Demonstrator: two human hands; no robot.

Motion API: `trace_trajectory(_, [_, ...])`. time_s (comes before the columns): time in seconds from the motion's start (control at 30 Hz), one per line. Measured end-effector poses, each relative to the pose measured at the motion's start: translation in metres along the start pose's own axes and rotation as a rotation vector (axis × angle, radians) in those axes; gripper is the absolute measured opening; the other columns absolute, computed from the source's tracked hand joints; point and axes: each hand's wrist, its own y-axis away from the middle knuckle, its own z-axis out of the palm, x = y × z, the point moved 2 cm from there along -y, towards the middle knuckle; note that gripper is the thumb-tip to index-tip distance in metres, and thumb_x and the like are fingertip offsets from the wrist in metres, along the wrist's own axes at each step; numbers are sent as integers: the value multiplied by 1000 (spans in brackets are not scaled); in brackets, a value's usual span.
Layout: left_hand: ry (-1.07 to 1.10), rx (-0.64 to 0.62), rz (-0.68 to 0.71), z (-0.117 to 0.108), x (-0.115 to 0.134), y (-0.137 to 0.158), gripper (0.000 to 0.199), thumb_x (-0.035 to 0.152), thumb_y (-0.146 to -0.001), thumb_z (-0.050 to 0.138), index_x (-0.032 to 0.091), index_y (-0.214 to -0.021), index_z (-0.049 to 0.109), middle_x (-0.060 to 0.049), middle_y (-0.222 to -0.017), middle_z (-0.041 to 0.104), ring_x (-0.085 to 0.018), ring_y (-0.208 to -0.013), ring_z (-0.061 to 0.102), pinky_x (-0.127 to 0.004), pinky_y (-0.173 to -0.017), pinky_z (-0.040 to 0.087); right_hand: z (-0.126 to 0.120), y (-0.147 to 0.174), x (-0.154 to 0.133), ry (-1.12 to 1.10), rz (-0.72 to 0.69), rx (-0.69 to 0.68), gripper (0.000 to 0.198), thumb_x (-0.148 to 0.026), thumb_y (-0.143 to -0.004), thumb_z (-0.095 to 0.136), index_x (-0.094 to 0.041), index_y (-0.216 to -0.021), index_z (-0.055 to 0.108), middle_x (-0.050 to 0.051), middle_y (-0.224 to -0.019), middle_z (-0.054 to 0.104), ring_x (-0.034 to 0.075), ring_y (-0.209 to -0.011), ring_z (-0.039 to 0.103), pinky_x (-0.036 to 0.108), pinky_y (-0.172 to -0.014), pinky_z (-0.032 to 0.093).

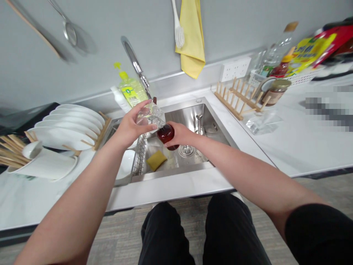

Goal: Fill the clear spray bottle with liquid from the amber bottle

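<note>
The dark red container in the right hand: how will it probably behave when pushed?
The dark red container may roll if laid on its side, as its body looks rounded. Its glossy surface could make it slippery in the right hand.

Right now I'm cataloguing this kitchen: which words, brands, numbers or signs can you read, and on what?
"H": on the pump bottle; characters below too blurred.
Yellow bag: large blue characters, too blurred to read.
Jar: label too small to read.
Green label in the white basket: too small to read.
Dark red item, clear item: nothing readable.
</note>
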Motion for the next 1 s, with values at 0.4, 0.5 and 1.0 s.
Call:
trace_trajectory(0.4, [-90, -40, 16, -5, 13, -13, 97, 32, -68, 108, 28, -158, 74, -12, -142, 73, -38, -139, 71, -51, -114, 65, 0, 1, -1, -30, -11, 19, 76, -33, -64, 110, -26, -131, 73, 6, -128, 85, 36, -122, 80, 53, -112, 61])
trace_trajectory(0.5, [-95, -52, 5, -3, 18, -17, 98, 34, -68, 109, 29, -159, 74, -12, -141, 74, -38, -139, 71, -51, -113, 66, -1, 0, -1, -51, -20, 34, 78, -34, -64, 110, -24, -132, 73, 8, -130, 85, 36, -122, 80, 54, -113, 61])
trace_trajectory(1.0, [-89, -81, -1, -2, 34, -31, 103, 32, -62, 111, 26, -158, 74, -11, -136, 75, -38, -132, 75, -55, -117, 64, -4, 0, -4, -108, -14, 86, 78, -32, -62, 110, -24, -131, 73, 7, -131, 85, 36, -125, 80, 54, -117, 60])
